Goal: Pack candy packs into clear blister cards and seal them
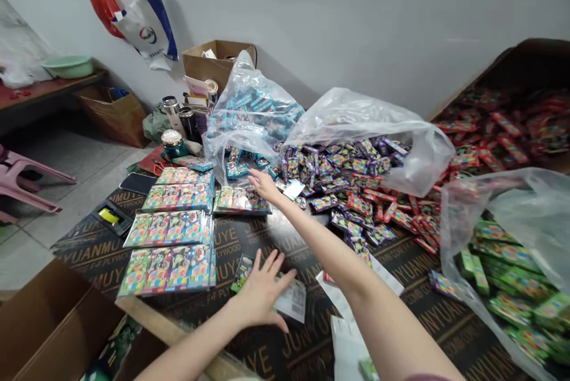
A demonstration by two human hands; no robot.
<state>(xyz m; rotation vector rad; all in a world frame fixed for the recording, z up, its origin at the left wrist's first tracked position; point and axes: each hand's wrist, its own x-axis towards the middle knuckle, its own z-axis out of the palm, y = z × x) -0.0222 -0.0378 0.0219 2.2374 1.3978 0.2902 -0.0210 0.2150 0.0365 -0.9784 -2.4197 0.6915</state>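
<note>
My left hand (pixel 265 289) lies with fingers spread over a flat clear pack (pixel 293 301) and a dark, green-printed packet (pixel 243 271) on the black board. Across it stretches my right arm, and my right hand (pixel 264 186) hovers over the end of a short stack of colourful packs (pixel 240 200). Its fingers point left, stretched out, with nothing visible in them. Just beyond are small blue packets (pixel 236 168) at the mouth of a clear bag (pixel 249 102). Rows of stacked four-panel packs (pixel 167 268) stand to the left.
Purple packets (pixel 329 164) and red packets (pixel 401 221) lie heaped at centre right. Green packets (pixel 512 274) fill a clear bag at right. An open carton (pixel 44 321) sits at lower left. A phone (pixel 139 183), a jar (pixel 173 145) and flasks (pixel 189 123) stand far left.
</note>
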